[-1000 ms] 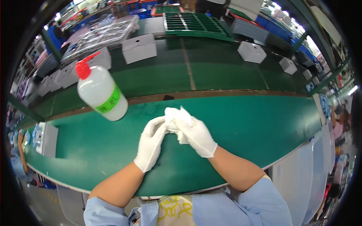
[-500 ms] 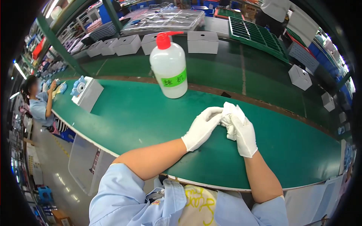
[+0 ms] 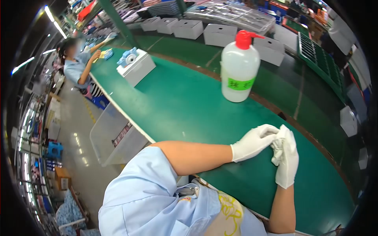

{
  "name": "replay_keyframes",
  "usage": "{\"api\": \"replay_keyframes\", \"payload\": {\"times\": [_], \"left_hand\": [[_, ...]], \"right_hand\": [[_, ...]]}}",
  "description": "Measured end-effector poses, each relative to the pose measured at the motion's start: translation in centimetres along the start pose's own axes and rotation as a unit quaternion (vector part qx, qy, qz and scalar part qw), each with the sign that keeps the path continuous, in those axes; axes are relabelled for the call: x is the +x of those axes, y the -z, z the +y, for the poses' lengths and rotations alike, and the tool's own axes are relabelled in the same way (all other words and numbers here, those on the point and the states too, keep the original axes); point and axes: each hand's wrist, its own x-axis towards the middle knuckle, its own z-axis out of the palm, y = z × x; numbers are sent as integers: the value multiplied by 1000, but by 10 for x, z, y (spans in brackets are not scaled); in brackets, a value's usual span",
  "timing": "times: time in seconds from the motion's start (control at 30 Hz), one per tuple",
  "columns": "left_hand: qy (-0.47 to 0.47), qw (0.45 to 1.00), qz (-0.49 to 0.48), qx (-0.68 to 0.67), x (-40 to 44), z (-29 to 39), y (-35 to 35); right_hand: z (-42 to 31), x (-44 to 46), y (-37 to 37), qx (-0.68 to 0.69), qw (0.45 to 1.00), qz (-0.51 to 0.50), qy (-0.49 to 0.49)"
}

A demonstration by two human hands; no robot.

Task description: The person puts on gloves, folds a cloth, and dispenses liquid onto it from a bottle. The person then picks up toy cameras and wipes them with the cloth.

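Both my hands wear white gloves and meet over the green tabletop [image 3: 177, 102]. My right hand [image 3: 288, 161] is closed around a crumpled white cloth [image 3: 277, 152], part of which shows between the two hands. My left hand [image 3: 254, 142] has bent fingers, with the tips pressed against the cloth beside the right hand; the exact grip of those tips is partly hidden. Beyond my hands stands an upright white bottle [image 3: 239, 67] with a red pump top and a green label.
A white box [image 3: 139, 70] with a light-blue toy camera-like object [image 3: 128, 58] on it stands further left. White boxes [image 3: 188, 28] line the far side beside a green rack [image 3: 321, 59]. A co-worker [image 3: 76, 67] sits at the far left end, above a clear plastic bin [image 3: 108, 137].
The view has swung left, so the bottle, box and co-worker appear further right. My hands stay together at the white cloth, and less of the cloth shows now.
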Motion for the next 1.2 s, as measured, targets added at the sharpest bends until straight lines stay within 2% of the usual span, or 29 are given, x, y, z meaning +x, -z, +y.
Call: {"api": "replay_keyframes", "payload": {"times": [0.17,0.27,0.4,0.53,0.6,0.7,0.9,1.0,1.1,1.13,1.2], "left_hand": [[-16,1000,-10,-2,2,-2,1],[-2,1000,-12,-23,0,1,1],[2,1000,-6,8,0,5,0],[-5,1000,-5,26,-1,8,1],[-13,998,7,57,-1,5,2],[-9,997,16,81,-2,5,2],[-25,999,9,35,1,-2,1],[-29,999,11,19,2,1,-1],[-57,998,12,12,2,-4,0],[-55,998,16,9,2,-6,0],[-40,999,28,21,1,-1,0]], "right_hand": [[10,1,5,44,999,7,-17],[2,0,-5,57,998,6,12],[2,-1,-11,33,998,39,34],[0,0,-3,19,999,18,31],[-3,0,-10,-3,998,38,46],[-4,-1,-22,4,991,117,65],[3,4,2,11,1000,5,29],[1,3,1,-1,999,11,41],[-2,6,-16,-9,994,61,93],[-8,3,-17,-33,994,64,85],[-2,5,-7,39,997,65,20]]}}
